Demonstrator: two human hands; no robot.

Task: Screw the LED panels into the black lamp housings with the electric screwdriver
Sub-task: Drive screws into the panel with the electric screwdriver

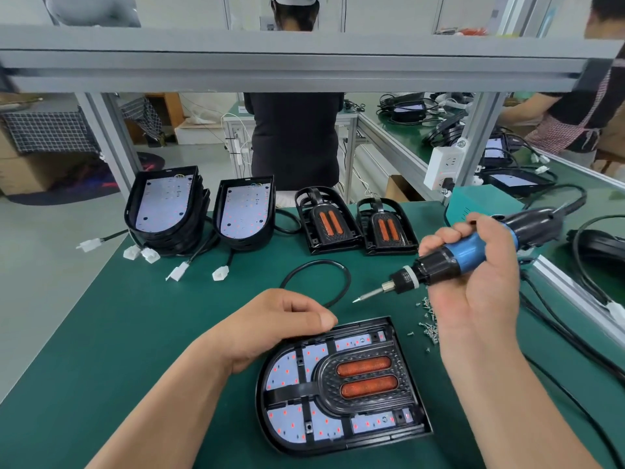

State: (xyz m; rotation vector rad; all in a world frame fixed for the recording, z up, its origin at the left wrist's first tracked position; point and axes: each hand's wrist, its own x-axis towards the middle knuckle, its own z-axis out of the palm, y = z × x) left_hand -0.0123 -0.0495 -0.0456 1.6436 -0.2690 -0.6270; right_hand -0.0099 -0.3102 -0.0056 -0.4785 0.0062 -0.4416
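Note:
A black lamp housing (341, 387) lies flat on the green mat in front of me, with a white LED panel (291, 362) and a black frame with two orange reflectors inside it. My left hand (270, 326) rests on the housing's upper left rim, fingers curled loosely. My right hand (473, 282) grips the blue and black electric screwdriver (463, 253) above the mat. Its bit (367, 295) points left and down, clear of the housing. Several small loose screws (427, 324) lie on the mat under that hand.
At the back left stand stacked housings with LED panels (165, 206) and another one (245, 211), with cables and white connectors. Two black reflector frames (329, 220) lean behind. A looped black cable (316, 282) lies mid-mat. Other people work beyond the aluminium frame.

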